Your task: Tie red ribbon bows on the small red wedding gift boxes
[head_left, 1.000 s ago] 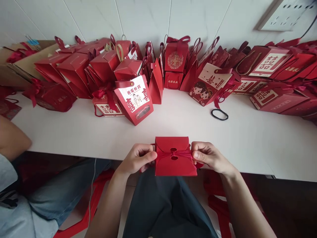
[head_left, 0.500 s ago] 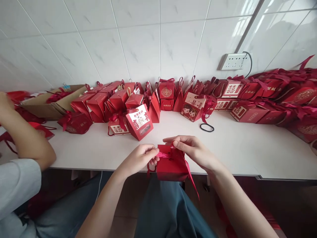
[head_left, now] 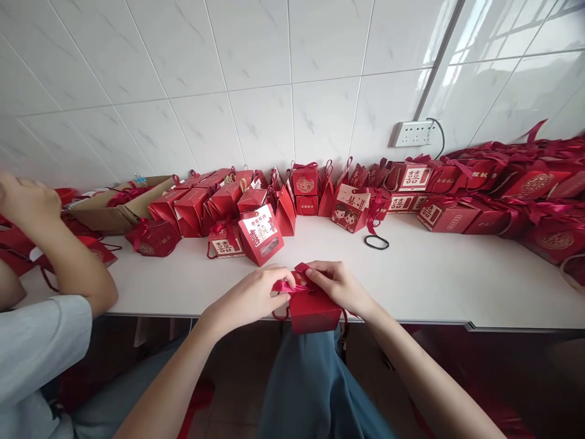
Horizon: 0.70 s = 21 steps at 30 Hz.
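A small red gift box (head_left: pixel 315 314) sits at the table's front edge, over my lap. On top of it runs a shiny pinkish-red ribbon (head_left: pixel 286 286). My left hand (head_left: pixel 260 296) pinches this ribbon between thumb and fingers at the box's left side. From the right, my right hand (head_left: pixel 336 283) reaches over the box top, its thumb and fingers closed on a part of the ribbon near the middle. Its fingertips are partly hidden behind the box top. A dark red cord hangs from the box's left side.
Red gift boxes (head_left: pixel 306 183) line the wall, piled high at the right. Nearer stand a windowed box (head_left: pixel 261 235) and a box with cartoon figures (head_left: pixel 350 207). A black hair tie (head_left: pixel 376 242) lies on the white table (head_left: pixel 439 274). A co-worker's arm (head_left: pixel 77 262) rests at the left.
My left hand has turned over, with the ribbon drawn up and left. My right hand has moved slightly left and down over the box. The long tail at the right no longer shows. The view shifted.
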{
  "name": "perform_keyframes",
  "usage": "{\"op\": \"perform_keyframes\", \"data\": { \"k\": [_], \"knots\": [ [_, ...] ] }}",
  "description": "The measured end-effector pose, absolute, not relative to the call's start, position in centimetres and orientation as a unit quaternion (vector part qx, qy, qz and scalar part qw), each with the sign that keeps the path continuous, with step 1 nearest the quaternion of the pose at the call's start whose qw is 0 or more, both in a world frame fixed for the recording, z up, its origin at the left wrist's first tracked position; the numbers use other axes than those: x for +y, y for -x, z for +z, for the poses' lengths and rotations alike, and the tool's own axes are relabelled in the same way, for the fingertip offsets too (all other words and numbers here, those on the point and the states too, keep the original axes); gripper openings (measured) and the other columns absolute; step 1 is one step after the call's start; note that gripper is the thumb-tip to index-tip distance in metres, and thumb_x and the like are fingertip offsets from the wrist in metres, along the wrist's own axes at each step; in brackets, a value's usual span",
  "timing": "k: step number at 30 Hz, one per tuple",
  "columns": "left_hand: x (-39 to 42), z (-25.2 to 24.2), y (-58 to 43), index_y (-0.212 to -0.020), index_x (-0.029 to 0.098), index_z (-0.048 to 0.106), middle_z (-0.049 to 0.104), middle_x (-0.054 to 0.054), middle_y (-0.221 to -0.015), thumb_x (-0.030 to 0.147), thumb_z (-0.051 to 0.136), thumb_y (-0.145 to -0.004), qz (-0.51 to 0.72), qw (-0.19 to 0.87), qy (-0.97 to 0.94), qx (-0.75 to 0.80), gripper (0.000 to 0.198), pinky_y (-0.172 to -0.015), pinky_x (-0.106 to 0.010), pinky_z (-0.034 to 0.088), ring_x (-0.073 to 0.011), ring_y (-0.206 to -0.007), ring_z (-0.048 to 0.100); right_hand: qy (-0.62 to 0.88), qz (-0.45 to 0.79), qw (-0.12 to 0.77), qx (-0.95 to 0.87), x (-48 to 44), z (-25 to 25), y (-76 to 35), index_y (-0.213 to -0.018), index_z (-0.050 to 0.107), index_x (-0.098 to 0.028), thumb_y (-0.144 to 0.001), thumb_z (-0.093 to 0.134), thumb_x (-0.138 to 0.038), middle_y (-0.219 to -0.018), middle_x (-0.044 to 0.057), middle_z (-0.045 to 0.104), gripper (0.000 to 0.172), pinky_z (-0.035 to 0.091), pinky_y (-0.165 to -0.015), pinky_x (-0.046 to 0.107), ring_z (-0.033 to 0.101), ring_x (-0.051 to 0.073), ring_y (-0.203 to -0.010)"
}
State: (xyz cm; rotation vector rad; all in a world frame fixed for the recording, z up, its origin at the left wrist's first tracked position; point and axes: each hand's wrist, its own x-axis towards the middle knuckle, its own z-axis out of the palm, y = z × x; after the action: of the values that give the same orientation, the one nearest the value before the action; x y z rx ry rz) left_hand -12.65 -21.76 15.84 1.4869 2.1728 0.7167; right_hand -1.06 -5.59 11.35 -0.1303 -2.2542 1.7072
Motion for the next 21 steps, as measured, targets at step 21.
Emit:
{"op": "perform_keyframes", "data": {
  "k": [21],
  "knots": [
    [-18.8,19.1,12.8,-0.083,0.019,0.063,0.061,-0.003,-0.083,0.008,0.04,-0.086,0.093,-0.011,-0.682,0.726,0.025,-0.059,-0.026,0.037,-0.0159,-0.068,0.054,0.043,0.593,0.215,-0.775,-6.3,9.7,1.6,-0.083,0.063,-0.017,-0.082,0.048,-0.016,-0.078,0.002,0.069,0.015,0.05,-0.071,0.028,0.064,0.015,-0.073]
  ]
}}
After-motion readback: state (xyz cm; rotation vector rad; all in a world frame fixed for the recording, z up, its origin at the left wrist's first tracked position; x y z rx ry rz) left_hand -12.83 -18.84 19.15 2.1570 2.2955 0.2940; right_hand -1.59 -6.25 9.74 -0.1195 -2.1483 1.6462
